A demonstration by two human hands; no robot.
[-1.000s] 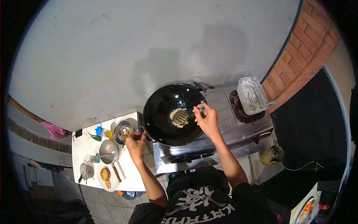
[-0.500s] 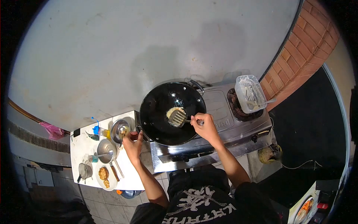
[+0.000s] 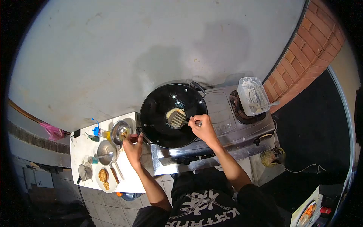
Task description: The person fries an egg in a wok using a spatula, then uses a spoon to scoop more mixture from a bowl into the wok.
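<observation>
My right hand (image 3: 201,126) is closed round the handle of a slotted spatula (image 3: 177,119). The spatula's head lies over a pale piece of food (image 3: 175,112) in the black wok (image 3: 159,130), which stands on the left part of the steel stove (image 3: 219,102). At the wok's left handle is my left hand (image 3: 133,145), with its thumb close to that handle and its fingers beside a metal bowl (image 3: 118,128). What those fingers hold, if anything, is too small to make out.
On the white table (image 3: 81,147) stand a steel pan (image 3: 107,150), a plate of fried food (image 3: 107,188), a strainer (image 3: 87,172) and a blue-capped bottle (image 3: 97,131). A plastic container (image 3: 251,90) with a spoon rests on the right burner.
The whole view has shifted slightly to the left. My right hand and the spatula stay over the food in the wok, and my left hand remains by the wok handle.
</observation>
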